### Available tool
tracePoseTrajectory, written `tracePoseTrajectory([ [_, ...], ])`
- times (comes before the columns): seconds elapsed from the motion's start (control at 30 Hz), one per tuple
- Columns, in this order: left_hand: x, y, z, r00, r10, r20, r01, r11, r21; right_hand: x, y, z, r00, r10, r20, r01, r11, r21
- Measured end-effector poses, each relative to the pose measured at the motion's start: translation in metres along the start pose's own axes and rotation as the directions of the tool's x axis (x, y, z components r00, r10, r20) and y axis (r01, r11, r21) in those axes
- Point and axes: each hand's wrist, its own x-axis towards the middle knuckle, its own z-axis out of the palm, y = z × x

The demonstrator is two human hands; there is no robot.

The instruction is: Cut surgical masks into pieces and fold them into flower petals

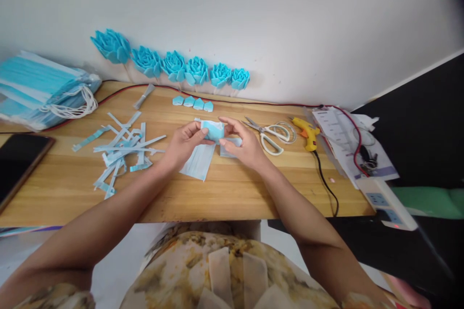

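Between my two hands, above the middle of the wooden table, is a small blue piece of mask fabric (213,130) with a white edge on top. My left hand (184,142) pinches its left side, the thumb lying on the blue face. At its right side my right hand (244,142) grips the edge between thumb and fingers. Beneath them lies a pale blue flat piece of mask fabric (198,163). Another pale blue piece (230,149) rests partly hidden under my right hand. Just beyond, several small folded blue petals (193,103) sit in a row.
Blue fabric flowers (173,65) on sticks lean along the wall. Cut strips (123,147) are heaped at left, near a phone (21,164) and stacked masks (39,87). Scissors (270,135), a yellow glue gun (307,133) and a power strip (386,203) lie at right.
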Motion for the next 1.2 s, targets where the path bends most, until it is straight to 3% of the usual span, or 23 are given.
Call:
tracePoseTrajectory([
  [0.17,-0.002,-0.003,0.003,1.0,-0.016,0.013,0.016,1.0,0.014,-0.001,-0.002,0.005,0.995,0.07,-0.077,-0.069,0.997,0.016],
  [0.27,-0.002,-0.007,0.004,1.0,-0.02,0.007,0.02,0.999,-0.035,0.0,-0.001,0.011,0.981,0.068,-0.183,-0.063,0.998,0.029],
  [0.4,-0.001,-0.009,0.005,0.999,-0.034,0.017,0.036,0.995,-0.09,0.0,-0.001,0.015,0.97,0.065,-0.235,-0.055,0.997,0.05],
  [0.67,-0.003,-0.007,0.007,0.998,-0.033,0.057,0.036,0.998,-0.057,-0.003,0.002,0.019,0.967,0.047,-0.249,-0.035,0.998,0.054],
  [0.83,-0.003,-0.006,0.008,0.997,-0.067,0.035,0.072,0.986,-0.148,-0.003,0.004,0.019,0.97,0.057,-0.237,-0.028,0.991,0.127],
  [0.97,-0.005,-0.004,0.01,0.996,-0.092,0.023,0.094,0.962,-0.256,-0.004,0.003,0.017,0.985,0.062,-0.159,-0.03,0.98,0.196],
  [1.2,-0.008,-0.006,0.016,0.983,-0.169,0.066,0.181,0.889,-0.422,-0.005,0.001,0.024,0.979,0.02,-0.204,-0.023,1.0,-0.01],
])
